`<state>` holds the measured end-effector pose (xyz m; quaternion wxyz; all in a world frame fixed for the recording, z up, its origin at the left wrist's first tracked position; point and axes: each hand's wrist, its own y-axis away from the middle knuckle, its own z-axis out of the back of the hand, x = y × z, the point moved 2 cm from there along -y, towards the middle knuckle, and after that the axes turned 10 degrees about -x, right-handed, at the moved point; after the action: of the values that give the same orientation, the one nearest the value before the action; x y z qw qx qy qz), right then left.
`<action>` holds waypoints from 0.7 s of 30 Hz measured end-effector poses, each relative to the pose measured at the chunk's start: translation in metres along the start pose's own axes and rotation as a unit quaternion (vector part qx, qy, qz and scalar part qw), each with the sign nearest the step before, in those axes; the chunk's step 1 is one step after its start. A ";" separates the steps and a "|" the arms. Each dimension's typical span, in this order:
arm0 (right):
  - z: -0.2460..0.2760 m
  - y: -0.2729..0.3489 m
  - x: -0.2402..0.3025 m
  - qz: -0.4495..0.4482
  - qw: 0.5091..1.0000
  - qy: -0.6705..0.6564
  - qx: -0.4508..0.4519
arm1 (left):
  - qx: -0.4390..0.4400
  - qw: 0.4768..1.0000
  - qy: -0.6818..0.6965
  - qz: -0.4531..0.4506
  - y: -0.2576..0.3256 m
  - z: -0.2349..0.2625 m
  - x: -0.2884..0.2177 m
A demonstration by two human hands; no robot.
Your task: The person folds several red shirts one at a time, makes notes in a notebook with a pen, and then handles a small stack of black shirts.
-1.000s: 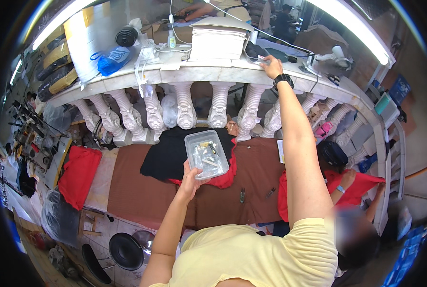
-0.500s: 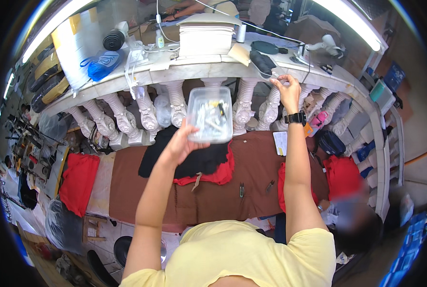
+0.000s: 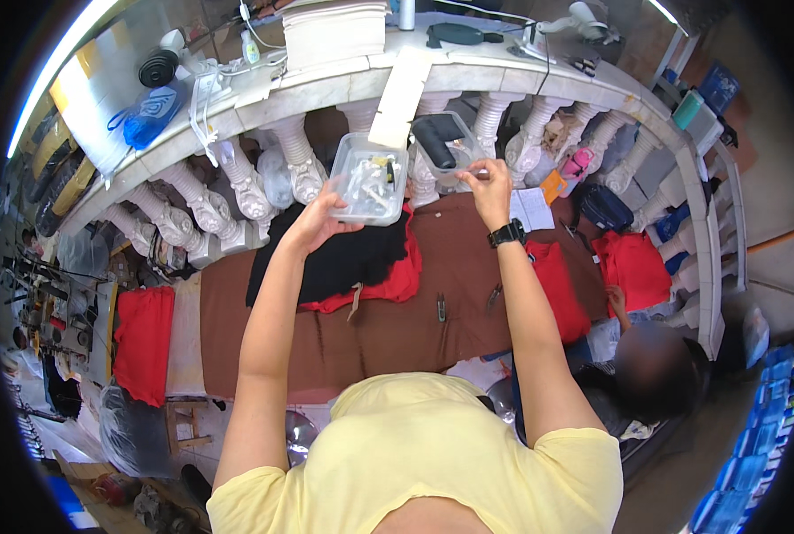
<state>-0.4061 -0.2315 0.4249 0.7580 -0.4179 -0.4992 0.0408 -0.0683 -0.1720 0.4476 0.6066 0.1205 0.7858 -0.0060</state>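
My left hand (image 3: pixel 318 221) grips the near left corner of a clear plastic box (image 3: pixel 386 216), holding it above the table. Small mixed pieces (image 3: pixel 377 178), too small to name, lie inside. My right hand (image 3: pixel 488 185) pinches the near rim of a second clear box (image 3: pixel 479 147), just right of the first. Black rolls (image 3: pixel 434 138), perhaps thread, fill it. A long cream card (image 3: pixel 399 102) slants from the ledge down to the first box's far edge; whether it is attached to either box I cannot tell.
A marble ledge (image 3: pixel 317 93) on white balusters curves behind the brown-covered table (image 3: pixel 388 347). Black cloth (image 3: pixel 312 258) over red cloth, thread snips (image 3: pixel 441 307) and a notebook (image 3: pixel 532 210) lie there. Another person (image 3: pixel 655 365) sits at the right by red cloth (image 3: pixel 632 267).
My right hand has brought the box of black rolls off the ledge, nearer and leftward, beside the other box. The cream card has shifted with it. My left hand's box is slightly lower.
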 end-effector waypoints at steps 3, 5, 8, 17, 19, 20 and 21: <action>0.010 0.055 -0.021 -0.026 0.999 -0.014 0.016 | -0.001 1.000 0.009 0.026 0.035 0.017 0.028; 0.017 0.099 -0.029 -0.023 0.999 -0.019 0.015 | 0.000 0.998 -0.015 0.053 0.061 0.036 0.042; 0.033 0.168 -0.054 -0.084 0.996 -0.018 0.036 | 0.009 0.997 -0.015 0.077 0.074 0.055 0.053; 0.046 0.291 -0.119 -0.152 0.982 0.018 0.108 | 0.016 0.999 0.010 -0.048 -0.020 -0.034 -0.050; 0.043 0.298 -0.117 -0.201 0.973 0.003 0.110 | 0.041 0.997 0.031 -0.060 -0.067 -0.060 -0.078; 0.043 0.301 -0.114 -0.203 0.973 -0.001 0.107 | 0.055 0.996 0.036 -0.054 -0.088 -0.076 -0.091; 0.043 0.303 -0.109 -0.205 0.973 -0.006 0.106 | 0.068 0.996 0.040 -0.048 -0.107 -0.090 -0.105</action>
<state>-0.3871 -0.0617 0.1482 0.7872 -0.2242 -0.5713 -0.0602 -0.1505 -0.2812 0.5567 0.5643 0.1239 0.8119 -0.0839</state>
